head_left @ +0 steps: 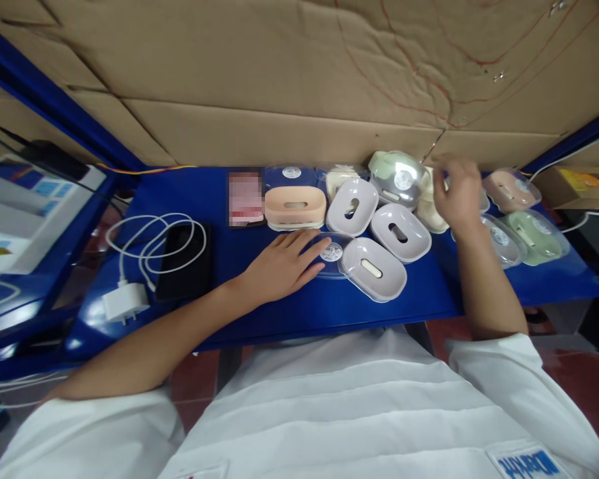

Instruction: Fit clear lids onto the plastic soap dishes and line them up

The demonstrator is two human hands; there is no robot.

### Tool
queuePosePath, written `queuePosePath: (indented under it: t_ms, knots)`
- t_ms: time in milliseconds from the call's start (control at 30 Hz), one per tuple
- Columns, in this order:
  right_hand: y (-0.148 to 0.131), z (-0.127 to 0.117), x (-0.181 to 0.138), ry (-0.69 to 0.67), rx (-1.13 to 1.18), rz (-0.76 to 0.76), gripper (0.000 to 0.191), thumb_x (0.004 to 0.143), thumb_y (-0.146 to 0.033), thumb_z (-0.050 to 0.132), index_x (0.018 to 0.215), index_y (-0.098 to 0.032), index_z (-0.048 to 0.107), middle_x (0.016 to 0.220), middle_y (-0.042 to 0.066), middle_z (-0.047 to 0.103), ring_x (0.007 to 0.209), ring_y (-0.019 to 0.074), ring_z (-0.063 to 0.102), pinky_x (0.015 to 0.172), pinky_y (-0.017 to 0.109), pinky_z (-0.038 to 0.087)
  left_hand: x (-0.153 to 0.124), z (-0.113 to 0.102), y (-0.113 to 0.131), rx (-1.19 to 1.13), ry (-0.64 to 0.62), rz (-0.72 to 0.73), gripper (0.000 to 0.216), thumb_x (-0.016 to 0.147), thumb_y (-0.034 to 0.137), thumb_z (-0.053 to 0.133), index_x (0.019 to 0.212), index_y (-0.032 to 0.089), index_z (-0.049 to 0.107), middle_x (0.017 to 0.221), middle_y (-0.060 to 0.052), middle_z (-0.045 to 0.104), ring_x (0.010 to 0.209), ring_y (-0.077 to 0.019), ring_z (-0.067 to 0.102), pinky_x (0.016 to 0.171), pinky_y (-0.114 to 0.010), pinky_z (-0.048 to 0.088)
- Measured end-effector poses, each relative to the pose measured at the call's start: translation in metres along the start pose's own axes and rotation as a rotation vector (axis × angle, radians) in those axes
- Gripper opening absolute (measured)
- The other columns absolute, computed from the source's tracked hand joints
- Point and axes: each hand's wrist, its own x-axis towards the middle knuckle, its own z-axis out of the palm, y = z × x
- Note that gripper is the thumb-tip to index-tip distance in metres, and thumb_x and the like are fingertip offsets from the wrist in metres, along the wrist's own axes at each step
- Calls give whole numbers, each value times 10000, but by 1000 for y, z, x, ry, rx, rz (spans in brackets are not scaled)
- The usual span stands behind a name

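My left hand (285, 265) lies with its fingers stretched out, fingertips at the edge of a clear lid (331, 253) with a round white sticker. Beside that lid sits a pale lilac soap dish (387, 283) with a white bar in its middle. Two more lilac dish parts with oval slots, one (362, 223) and another (410, 249), lie just behind. My right hand (456, 189) is raised over a cream dish (432, 206), its fingers bent down and smeared by motion; whether it holds anything is hidden. A green dish under a shiny clear lid (399, 178) stands to its left.
A peach dish (295, 209) stands left of the lilac ones, near a blurred-out pink card (245, 198). Covered peach (513, 189) and green (536, 236) dishes sit at the right. A black phone (182, 283) and white charger (126, 301) with cable lie left. Cardboard (279, 80) backs the blue table (289, 316).
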Motion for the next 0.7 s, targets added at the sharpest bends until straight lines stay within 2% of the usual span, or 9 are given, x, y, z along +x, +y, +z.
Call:
queuePosePath:
  t_ms: [67,133,200,233,400,567,700]
  knots:
    - [12,-7,-1,-113,-155,235,531,1131,-363,293,1549,-154,545,1549,214,607,1434,334,541,1184,488,397,0,0,0,-3,-2,-6,500,1153,383,412,1573,156,557,1563,-194,594,1428,-353,601,1149,-500,545]
    - [26,-8,-2,-306,-272,438,566,1115,-385,331,1577,-116,518,1556,277,578,1434,392,538,1149,546,399,0,1,0,-9,-4,-7,497,1150,384,418,1571,160,558,1562,-193,596,1428,-349,601,1152,-500,544]
    - [38,-5,-3,-460,-310,535,594,1092,-420,403,1557,-76,539,1561,329,554,1423,435,542,1135,596,389,0,1,0,-12,2,-8,493,1148,380,425,1568,162,562,1559,-194,598,1431,-347,599,1157,-499,542]
    - [43,-2,-3,-492,-311,551,607,1085,-441,426,1546,-66,552,1567,341,543,1422,446,542,1137,616,380,-1,1,0,-13,5,-10,491,1146,375,430,1568,163,563,1558,-194,599,1435,-346,597,1162,-499,539]
    - [58,5,0,-488,-327,579,647,1076,-523,455,1550,-96,560,1626,322,499,1455,450,524,1188,668,330,-1,1,0,-38,9,-7,492,1138,361,456,1573,157,564,1568,-205,591,1440,-357,596,1167,-515,540]
    - [61,1,5,-480,-314,603,533,1017,-503,581,1383,-134,698,1470,269,664,1363,419,620,1152,563,422,-1,3,-1,-28,10,-3,501,1145,367,434,1575,144,560,1568,-213,588,1434,-368,598,1156,-526,548]
    - [59,-2,5,-447,-294,617,444,1028,-406,573,1339,-124,719,1426,284,687,1336,410,652,1080,500,475,0,2,-1,-39,3,-9,498,1146,373,436,1574,151,560,1569,-212,587,1437,-366,596,1160,-526,545]
